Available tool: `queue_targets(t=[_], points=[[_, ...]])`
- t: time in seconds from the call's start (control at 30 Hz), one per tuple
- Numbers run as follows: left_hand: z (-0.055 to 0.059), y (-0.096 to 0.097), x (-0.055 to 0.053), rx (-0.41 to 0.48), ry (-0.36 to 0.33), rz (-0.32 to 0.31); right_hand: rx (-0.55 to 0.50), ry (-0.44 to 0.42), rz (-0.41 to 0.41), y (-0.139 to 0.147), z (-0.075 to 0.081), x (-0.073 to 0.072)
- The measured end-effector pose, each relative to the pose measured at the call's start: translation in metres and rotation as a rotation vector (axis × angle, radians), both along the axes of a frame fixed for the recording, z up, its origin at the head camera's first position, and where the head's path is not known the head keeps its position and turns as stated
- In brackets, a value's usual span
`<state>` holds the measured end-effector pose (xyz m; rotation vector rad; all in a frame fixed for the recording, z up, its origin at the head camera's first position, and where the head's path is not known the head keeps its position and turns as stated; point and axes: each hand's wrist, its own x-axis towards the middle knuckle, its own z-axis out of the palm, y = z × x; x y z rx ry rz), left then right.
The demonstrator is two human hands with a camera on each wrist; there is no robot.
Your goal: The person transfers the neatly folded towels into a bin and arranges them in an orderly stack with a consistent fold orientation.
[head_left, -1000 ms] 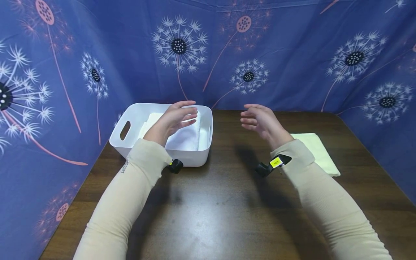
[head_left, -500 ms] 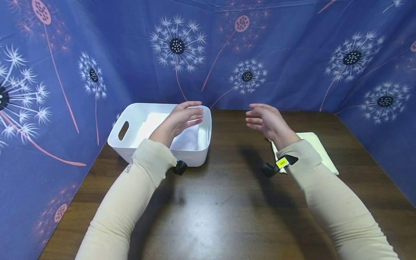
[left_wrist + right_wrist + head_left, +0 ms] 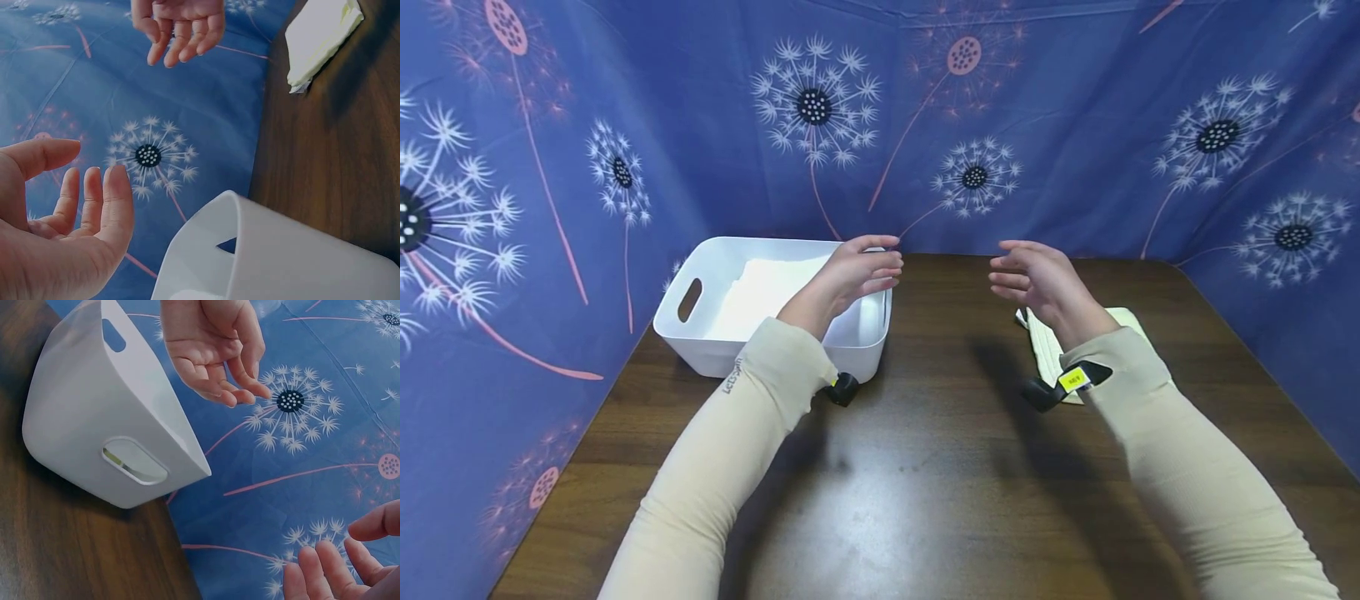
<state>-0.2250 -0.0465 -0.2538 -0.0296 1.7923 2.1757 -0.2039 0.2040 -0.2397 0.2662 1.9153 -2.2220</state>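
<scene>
My left hand (image 3: 850, 279) hovers over the right end of a white plastic basket (image 3: 700, 354), its fingers loosely bent and holding nothing. Inside the basket lies folded white cloth (image 3: 760, 292), partly covered by that hand and forearm in the head view. Across from it my right hand (image 3: 1043, 283) is held up, palm facing the left hand, also with nothing in its relaxed fingers. Below and behind the right wrist a folded pale yellow cloth (image 3: 1047, 354) lies on the table, partly hidden by the sleeve; its edge and a small tag show.
The brown wooden table (image 3: 910, 500) runs up to a blue curtain (image 3: 895, 117) with dandelion prints at the back and sides. Oval handle holes (image 3: 134, 461) pierce the basket's ends. A small black wrist camera (image 3: 842, 388) sits on each cuff.
Both hands have drifted to the right, staying about the same distance apart. More of the yellow cloth's left edge now shows beside the right wrist. The basket has stayed in place.
</scene>
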Motion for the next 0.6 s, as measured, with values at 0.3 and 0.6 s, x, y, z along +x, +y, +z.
queue_targets(t=[0.3, 0.6], points=[[-0.003, 0.014, 0.002, -0.054, -0.015, -0.046, -0.012, 0.034, 0.000, 0.013, 0.000, 0.004], [-0.003, 0.030, 0.004, -0.053, 0.001, -0.075, -0.019, 0.024, -0.015, 0.033, -0.002, 0.006]])
